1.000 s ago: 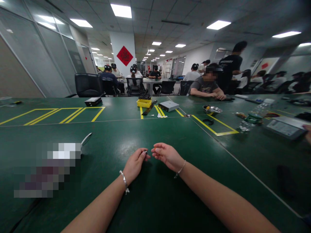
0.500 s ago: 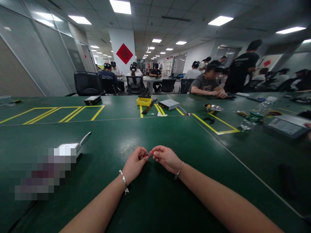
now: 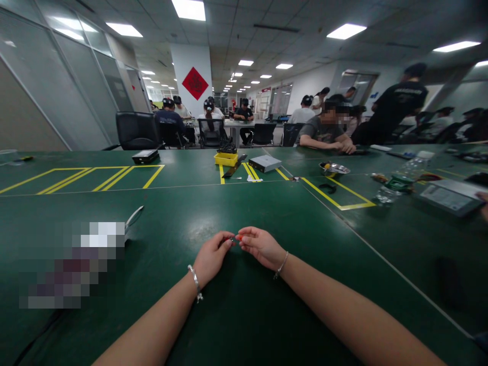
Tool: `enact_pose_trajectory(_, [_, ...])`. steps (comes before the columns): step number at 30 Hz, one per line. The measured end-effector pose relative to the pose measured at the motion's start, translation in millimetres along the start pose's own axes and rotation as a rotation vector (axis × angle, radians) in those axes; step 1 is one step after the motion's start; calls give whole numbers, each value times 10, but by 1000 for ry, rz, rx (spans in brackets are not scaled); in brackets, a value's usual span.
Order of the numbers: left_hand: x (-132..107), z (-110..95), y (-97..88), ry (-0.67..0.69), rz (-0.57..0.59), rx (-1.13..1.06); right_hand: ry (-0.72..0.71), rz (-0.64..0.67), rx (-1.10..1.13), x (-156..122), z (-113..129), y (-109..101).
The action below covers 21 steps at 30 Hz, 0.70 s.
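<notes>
My left hand (image 3: 211,255) and my right hand (image 3: 260,245) rest on the green table (image 3: 244,305), fingertips meeting at the middle. Both are pinched on a tiny part (image 3: 236,237) that shows a speck of orange-red and a bit of metal; it is too small to name. Each wrist wears a thin bracelet.
A blurred-out object with a white device (image 3: 102,234) lies to my left. Farther off stand a yellow bin (image 3: 226,159), a grey box (image 3: 264,163), a metal bowl (image 3: 334,168) and a plastic bottle (image 3: 396,185). A seated person (image 3: 324,133) and others work at the far tables.
My hands, a little apart a second ago, have come together at the fingertips around the small part. A standing person at the back right has walked further right.
</notes>
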<state>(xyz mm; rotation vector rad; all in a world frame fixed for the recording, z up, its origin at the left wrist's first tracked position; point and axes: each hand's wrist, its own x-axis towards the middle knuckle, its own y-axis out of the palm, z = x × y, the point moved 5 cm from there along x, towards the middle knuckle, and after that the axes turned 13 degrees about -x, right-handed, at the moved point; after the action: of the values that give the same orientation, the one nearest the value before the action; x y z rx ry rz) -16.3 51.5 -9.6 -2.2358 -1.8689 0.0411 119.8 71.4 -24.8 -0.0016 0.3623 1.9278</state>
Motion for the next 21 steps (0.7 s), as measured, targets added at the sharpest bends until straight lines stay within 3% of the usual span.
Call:
enact_pose_trajectory(7, [14, 35, -4, -20, -22, -66, -14, -5, 8, -20, 27, 16])
enact_pose_trajectory(15, [-4, -76, -13, 35, -42, 112, -28, -80, -21, -25, 3, 25])
enact_pose_trajectory(21, [0, -72, -10, 20, -52, 116, -40, -128, -54, -17, -11, 29])
